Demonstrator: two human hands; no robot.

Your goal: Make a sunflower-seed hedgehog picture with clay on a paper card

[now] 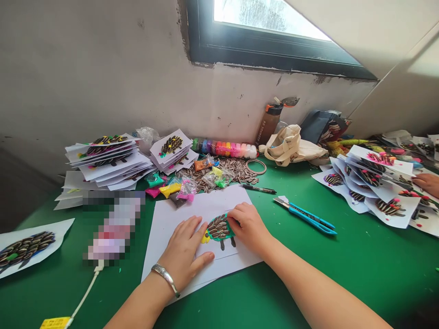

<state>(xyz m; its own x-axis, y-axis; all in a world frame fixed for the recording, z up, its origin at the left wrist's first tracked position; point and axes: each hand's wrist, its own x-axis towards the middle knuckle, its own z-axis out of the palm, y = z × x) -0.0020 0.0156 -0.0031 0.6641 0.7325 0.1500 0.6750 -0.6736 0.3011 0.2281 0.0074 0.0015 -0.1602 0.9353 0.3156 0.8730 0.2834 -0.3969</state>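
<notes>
A hedgehog picture (218, 228) lies before me on white paper (164, 233). Its back is covered with striped sunflower seeds inside a green clay edge; the head is yellow and two dark legs show below. My left hand (185, 244), with a silver bracelet (166, 279) at the wrist, rests flat on the sheet beside the head, fingers apart. At the upper right edge of the seeds, my right hand (248, 226) has its thumb and fingers pinched together. Whatever is between those fingertips is hidden.
Behind the paper lie clay packets (171, 187) and loose sunflower seeds (236, 169). A pen (259, 188) and a blue craft knife (308, 217) lie to the right. Picture stacks stand left (109, 167) and right (370, 183), where another person's hand (427, 183) shows.
</notes>
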